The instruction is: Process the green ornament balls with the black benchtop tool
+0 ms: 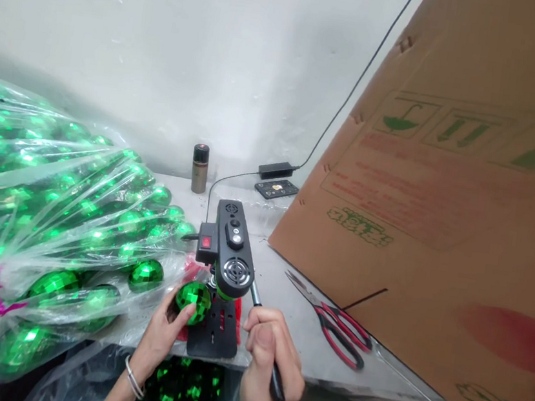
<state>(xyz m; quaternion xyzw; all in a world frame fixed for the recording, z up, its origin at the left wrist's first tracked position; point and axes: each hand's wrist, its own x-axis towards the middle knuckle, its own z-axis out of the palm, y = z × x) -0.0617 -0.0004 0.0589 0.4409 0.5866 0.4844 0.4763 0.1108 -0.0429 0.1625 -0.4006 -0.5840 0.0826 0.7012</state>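
Note:
A shiny green mirrored ball (193, 302) is held in my left hand (164, 330), beside the black tabletop machine (235, 248). My fingers wrap round its left side, with the thumb on its front. My right hand (271, 364) grips the black handle of a metal lever (278, 387) at the machine's right. The machine has a red switch (206, 242) on its left side and a slotted black base plate (211, 343) below. Part of the ball's far side is hidden by the machine and my fingers.
Clear plastic bags of green balls (53, 200) cover the left side. Red-handled scissors (334, 329) lie right of the machine, beside a large leaning cardboard box (422, 213). Behind stand a small bottle (200, 169), a power adapter (276, 170) and a dark phone (276, 189).

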